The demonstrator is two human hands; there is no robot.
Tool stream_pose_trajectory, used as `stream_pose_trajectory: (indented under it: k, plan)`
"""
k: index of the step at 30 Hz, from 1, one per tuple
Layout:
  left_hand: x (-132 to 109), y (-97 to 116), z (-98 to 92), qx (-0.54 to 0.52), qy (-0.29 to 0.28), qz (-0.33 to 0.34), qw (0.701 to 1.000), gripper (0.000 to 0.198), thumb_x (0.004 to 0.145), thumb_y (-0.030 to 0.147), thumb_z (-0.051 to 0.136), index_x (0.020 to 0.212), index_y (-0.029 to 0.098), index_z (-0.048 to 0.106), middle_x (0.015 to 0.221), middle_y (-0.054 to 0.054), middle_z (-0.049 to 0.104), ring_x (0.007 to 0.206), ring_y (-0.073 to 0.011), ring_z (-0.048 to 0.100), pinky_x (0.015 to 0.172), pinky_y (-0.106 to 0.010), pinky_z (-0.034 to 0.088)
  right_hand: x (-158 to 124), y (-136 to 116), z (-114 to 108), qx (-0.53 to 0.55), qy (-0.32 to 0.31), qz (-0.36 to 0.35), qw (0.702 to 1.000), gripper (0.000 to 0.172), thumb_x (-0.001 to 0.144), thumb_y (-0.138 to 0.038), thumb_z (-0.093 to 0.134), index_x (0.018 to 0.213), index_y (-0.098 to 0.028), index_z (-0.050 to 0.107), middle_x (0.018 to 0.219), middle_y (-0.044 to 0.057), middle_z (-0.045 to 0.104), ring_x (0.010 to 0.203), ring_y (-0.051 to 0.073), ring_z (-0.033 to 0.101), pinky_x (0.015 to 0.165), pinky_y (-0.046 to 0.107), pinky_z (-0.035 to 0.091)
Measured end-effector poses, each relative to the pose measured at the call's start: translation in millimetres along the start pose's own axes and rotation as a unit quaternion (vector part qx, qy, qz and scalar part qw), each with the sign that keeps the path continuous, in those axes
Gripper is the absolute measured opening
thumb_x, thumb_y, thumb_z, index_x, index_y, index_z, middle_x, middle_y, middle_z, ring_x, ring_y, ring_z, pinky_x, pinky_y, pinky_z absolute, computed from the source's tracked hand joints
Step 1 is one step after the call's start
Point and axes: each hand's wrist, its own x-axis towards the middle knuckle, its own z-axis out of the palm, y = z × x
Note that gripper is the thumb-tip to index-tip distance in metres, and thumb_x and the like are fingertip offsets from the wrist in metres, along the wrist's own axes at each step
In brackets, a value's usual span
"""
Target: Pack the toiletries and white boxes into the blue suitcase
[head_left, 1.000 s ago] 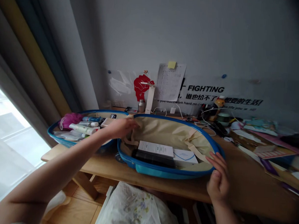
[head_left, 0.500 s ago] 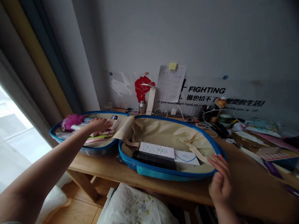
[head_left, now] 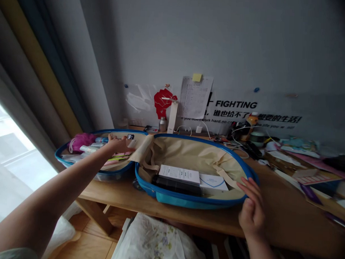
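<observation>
Your left hand [head_left: 118, 144] has left the centre flap, where it was a second ago, and now lies in the far-left half of the open blue suitcase [head_left: 187, 200], fingers flat and together on the toiletries [head_left: 88, 149]. Your right hand [head_left: 251, 209] stays at the near right rim, fingers loosely spread, pinching nothing

A paper sheet [head_left: 194, 96] and red fist sticker [head_left: 163, 101] hang on the wall; curtains [head_left: 50, 72] at left; cluttered desk [head_left: 283, 209].
</observation>
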Motion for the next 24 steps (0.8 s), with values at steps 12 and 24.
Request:
stream_pose_trajectory:
  k: [12,24]
  plan:
    - [-17,10,-23.2,-0.069,0.065,-0.033,0.995,0.080,0.081,0.054,0.052,0.148,0.012,0.037,0.131,-0.025,0.064,0.124,-0.0397,0.060,0.107,-0.055,0.039,0,0,0,-0.002,0.006,0.016,1.000,0.043,0.103,-0.038,0.033,0.118,-0.018,0.068,0.124,0.015,0.068,0.132,0.030,0.056,0.108,0.059,0.045]
    - [-111,169,-81.6,-0.242,0.075,0.377,0.891,0.080,0.073,0.037,0.072,0.142,0.017,0.038,0.130,-0.016,0.063,0.115,-0.0296,0.066,0.096,-0.038,0.052,1,-4,1,0.006,0.010,0.020,1.000,0.041,0.103,-0.038,0.035,0.115,-0.019,0.069,0.123,0.015,0.068,0.131,0.031,0.056,0.107,0.059,0.046]
